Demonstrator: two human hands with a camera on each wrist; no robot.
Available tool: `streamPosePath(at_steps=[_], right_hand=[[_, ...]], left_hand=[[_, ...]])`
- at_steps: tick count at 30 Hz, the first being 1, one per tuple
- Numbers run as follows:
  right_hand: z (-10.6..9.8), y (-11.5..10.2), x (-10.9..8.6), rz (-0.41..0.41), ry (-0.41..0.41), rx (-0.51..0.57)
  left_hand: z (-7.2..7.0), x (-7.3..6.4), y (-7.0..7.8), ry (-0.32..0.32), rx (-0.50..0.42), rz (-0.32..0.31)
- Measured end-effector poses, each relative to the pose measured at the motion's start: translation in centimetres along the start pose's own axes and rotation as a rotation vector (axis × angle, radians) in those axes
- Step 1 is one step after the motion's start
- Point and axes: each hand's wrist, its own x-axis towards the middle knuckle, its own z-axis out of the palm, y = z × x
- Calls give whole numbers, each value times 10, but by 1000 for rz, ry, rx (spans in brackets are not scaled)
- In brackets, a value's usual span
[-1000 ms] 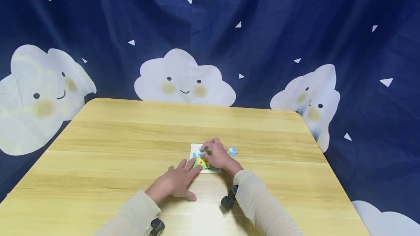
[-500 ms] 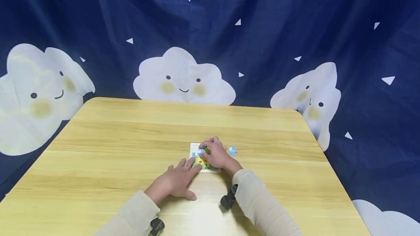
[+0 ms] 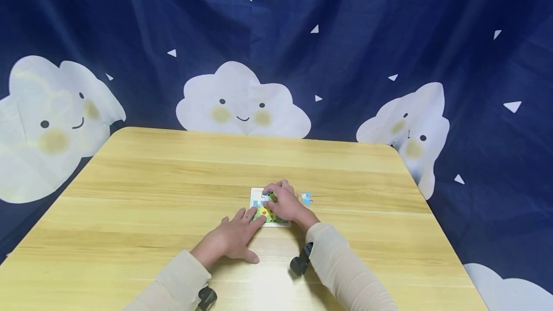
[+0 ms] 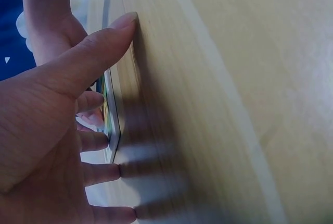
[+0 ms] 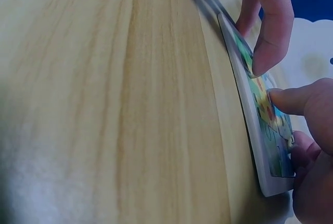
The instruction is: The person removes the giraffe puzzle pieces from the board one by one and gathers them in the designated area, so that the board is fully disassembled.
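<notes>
A small picture jigsaw puzzle (image 3: 282, 225) in a white-rimmed tray lies flat on the table; a yellow animal with red spots shows on it. My left hand (image 3: 235, 239) spreads nearly straight fingers, with the nearest fingertips resting on the puzzle's left and lower part. Over the upper right part, my right hand (image 3: 285, 203) bends its thumb and index finger around a puzzle piece (image 3: 273, 197), which the fingers partly hide. In the right wrist view the right thumb (image 5: 294, 100) touches the puzzle's surface. Just right of the tray sits a loose blue and white puzzle piece (image 3: 306, 198).
The wooden table (image 3: 173, 181) extends around the puzzle on all sides. A dark blue curtain (image 3: 345, 37) printed with white clouds hangs behind it. Black wrist cameras (image 3: 299, 265) sit below both sleeves.
Both hands stay nearly in place. The right fingers shift slightly over the upper part of the puzzle; the loose piece has not moved.
</notes>
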Motion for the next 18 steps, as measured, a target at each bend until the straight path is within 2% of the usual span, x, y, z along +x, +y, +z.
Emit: streamPosePath(at_steps=[13,18], right_hand=[[1,1,-1,21,43,18],[2,2,-2,1,64,33]], left_hand=[[-1,0,1,8,-2,6],[0,1,0,11,0,7]])
